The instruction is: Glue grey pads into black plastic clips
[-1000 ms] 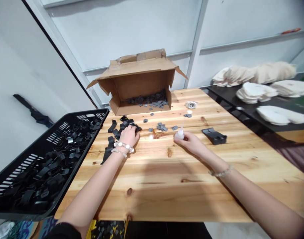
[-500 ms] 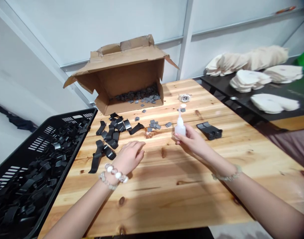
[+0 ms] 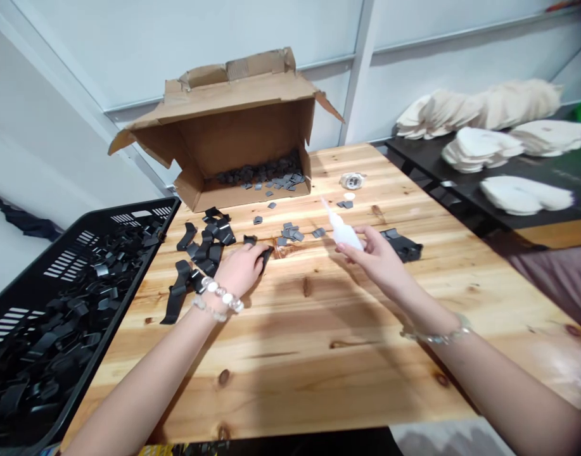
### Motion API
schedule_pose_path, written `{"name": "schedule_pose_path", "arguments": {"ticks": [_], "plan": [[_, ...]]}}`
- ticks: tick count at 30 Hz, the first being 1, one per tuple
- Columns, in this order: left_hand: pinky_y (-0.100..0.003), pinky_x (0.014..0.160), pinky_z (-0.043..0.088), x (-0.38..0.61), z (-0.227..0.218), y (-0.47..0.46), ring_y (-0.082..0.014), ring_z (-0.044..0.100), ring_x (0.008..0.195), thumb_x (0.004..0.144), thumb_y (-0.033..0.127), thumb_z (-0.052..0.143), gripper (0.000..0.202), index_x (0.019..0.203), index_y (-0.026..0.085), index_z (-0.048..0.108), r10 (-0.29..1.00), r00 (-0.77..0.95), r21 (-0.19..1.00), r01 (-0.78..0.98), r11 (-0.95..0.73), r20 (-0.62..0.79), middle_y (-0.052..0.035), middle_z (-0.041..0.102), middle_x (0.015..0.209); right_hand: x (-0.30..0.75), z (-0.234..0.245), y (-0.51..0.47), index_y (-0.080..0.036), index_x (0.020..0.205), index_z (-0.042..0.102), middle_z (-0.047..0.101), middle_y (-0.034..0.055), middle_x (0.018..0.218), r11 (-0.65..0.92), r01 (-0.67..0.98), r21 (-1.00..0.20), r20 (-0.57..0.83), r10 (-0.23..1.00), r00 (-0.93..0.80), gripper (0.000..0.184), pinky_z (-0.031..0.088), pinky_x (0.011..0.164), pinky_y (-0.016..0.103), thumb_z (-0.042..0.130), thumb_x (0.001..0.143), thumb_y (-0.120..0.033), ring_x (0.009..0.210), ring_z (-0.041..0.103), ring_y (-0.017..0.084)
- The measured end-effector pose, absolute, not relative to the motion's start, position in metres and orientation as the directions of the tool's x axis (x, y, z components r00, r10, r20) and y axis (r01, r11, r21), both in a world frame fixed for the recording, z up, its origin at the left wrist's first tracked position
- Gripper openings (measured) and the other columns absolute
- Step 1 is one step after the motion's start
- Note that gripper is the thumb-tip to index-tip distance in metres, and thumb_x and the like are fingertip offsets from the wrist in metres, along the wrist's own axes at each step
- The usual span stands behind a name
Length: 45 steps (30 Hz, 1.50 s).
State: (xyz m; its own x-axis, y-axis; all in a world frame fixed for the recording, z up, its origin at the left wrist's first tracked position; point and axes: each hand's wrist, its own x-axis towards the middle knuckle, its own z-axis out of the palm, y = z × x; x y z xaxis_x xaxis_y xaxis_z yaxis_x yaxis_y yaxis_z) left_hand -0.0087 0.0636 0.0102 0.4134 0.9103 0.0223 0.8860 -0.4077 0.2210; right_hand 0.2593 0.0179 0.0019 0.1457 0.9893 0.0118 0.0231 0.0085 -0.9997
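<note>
Reading from the desk's (image 3: 309, 354) middle, the black crate (image 3: 104, 228) runs along the edge at nine o'clock, heaped with black pieces, so plenty seems left. Loose strips (image 3: 177, 291) lie at ten o'clock. Around eleven, my left hand (image 3: 242, 269) bends over one black strip (image 3: 267, 258); I can't tell if it is pinched. The cardboard box (image 3: 233, 98) beyond opens toward me, holding gray chips (image 3: 266, 172); more chips lie scattered at twelve. The white bottle (image 3: 346, 235), at one, is pinched in my right hand (image 3: 380, 256), nozzle tipped toward eleven. The strip group (image 3: 404, 247) at two looks set apart, perhaps done. My open room is toward six, down to the near edge.
</note>
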Motion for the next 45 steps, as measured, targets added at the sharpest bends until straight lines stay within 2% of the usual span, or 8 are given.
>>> {"name": "schedule_pose_path", "arguments": {"ticks": [6, 12, 15, 21, 28, 35, 40, 45], "plan": [[-0.029, 0.071, 0.053, -0.013, 0.03, -0.007, -0.0187, 0.068, 0.076, 0.091, 0.024, 0.041, 0.035, 0.124, 0.018, 0.053, 0.849, 0.481, 0.357, 0.849, -0.389, -0.219, -0.0044, 0.071, 0.09, 0.266, 0.013, 0.016, -0.018, 0.089, 0.061, 0.055, -0.0025, 0.071, 0.056, -0.211, -0.976, 0.023, 0.988, 0.155, 0.032, 0.039, 0.054, 0.02, 0.076, 0.071, -0.04, 0.059, 0.046, 0.007], [-0.04, 0.109, 0.036, -0.023, 0.04, -0.017, -0.0229, 0.043, 0.129, 0.09, 0.018, 0.046, 0.047, 0.137, 0.026, 0.042, 0.697, 0.705, 0.39, 0.683, -0.618, -0.132, -0.0075, 0.047, 0.139, 0.267, 0.018, 0.016, -0.02, 0.08, 0.054, 0.05, -0.0038, 0.073, 0.125, -0.387, -0.913, 0.05, 0.979, 0.198, 0.028, 0.037, 0.049, 0.018, 0.075, 0.071, -0.037, 0.056, 0.041, 0.005], [-0.044, 0.11, 0.031, -0.024, 0.034, -0.015, -0.0244, 0.039, 0.132, 0.092, 0.024, 0.051, 0.043, 0.133, 0.031, 0.047, 0.575, 0.8, 0.398, 0.59, -0.703, -0.171, -0.0053, 0.046, 0.142, 0.261, 0.021, 0.014, -0.019, 0.075, 0.048, 0.047, -0.0051, 0.067, 0.132, -0.415, -0.9, 0.049, 0.977, 0.205, 0.03, 0.031, 0.043, 0.019, 0.073, 0.071, -0.037, 0.049, 0.036, 0.004], [-0.04, 0.094, 0.043, -0.017, 0.015, -0.023, -0.0228, 0.055, 0.104, 0.092, 0.041, 0.052, 0.025, 0.103, 0.018, 0.057, 0.627, 0.764, 0.426, 0.624, -0.656, -0.153, -0.008, 0.061, 0.111, 0.25, 0.026, 0.004, -0.02, 0.072, 0.045, 0.057, -0.0026, 0.068, 0.047, -0.324, -0.945, 0.017, 0.995, 0.094, 0.021, 0.023, 0.039, 0.02, 0.061, 0.075, -0.033, 0.039, 0.027, 0.001], [-0.036, 0.1, 0.039, -0.024, 0.005, -0.027, -0.0233, 0.05, 0.117, 0.086, 0.039, 0.062, 0.039, 0.119, 0.02, 0.051, 0.564, 0.823, 0.469, 0.525, -0.711, -0.066, -0.008, 0.055, 0.125, 0.241, 0.034, -0.011, -0.022, 0.088, 0.057, 0.064, -0.0011, 0.075, 0.0, -0.292, -0.956, -0.004, 1.0, 0.012, 0.016, 0.022, 0.035, 0.018, 0.064, 0.075, -0.026, 0.035, 0.031, 0.0], [-0.034, 0.09, 0.041, -0.02, 0.003, -0.024, -0.0211, 0.056, 0.101, 0.091, 0.045, 0.053, 0.031, 0.11, 0.02, 0.055, 0.625, 0.78, 0.412, 0.58, -0.703, -0.032, -0.0046, 0.062, 0.109, 0.234, 0.031, -0.025, -0.02, 0.077, 0.063, 0.044, -0.0044, 0.053, 0.16, -0.146, -0.976, 0.14, 0.981, 0.138, 0.011, 0.01, 0.025, 0.021, 0.065, 0.077, -0.031, 0.028, 0.029, 0.005], [-0.035, 0.09, 0.04, -0.02, -0.001, -0.026, -0.0221, 0.056, 0.098, 0.091, 0.05, 0.048, 0.035, 0.106, 0.019, 0.057, 0.585, 0.81, 0.325, 0.544, -0.774, 0.036, -0.0061, 0.062, 0.107, 0.234, 0.024, -0.023, -0.021, 0.071, 0.066, 0.054, 0.0023, 0.072, 0.289, 0.139, -0.947, 0.317, 0.91, 0.268, 0.011, 0.027, 0.038, 0.026, 0.064, 0.073, -0.032, 0.052, 0.045, 0.012], [-0.035, 0.087, 0.04, -0.02, -0.005, -0.025, -0.022, 0.056, 0.095, 0.094, 0.047, 0.042, 0.034, 0.104, 0.02, 0.059, 0.56, 0.827, 0.277, 0.527, -0.803, 0.051, -0.0058, 0.062, 0.104, 0.231, 0.019, -0.019, -0.019, 0.071, 0.066, 0.053, 0.0018, 0.073, 0.45, 0.225, -0.864, 0.5, 0.818, 0.286, 0.016, 0.021, 0.046, 0.024, 0.064, 0.078, -0.033, 0.054, 0.038, 0.009]]}}
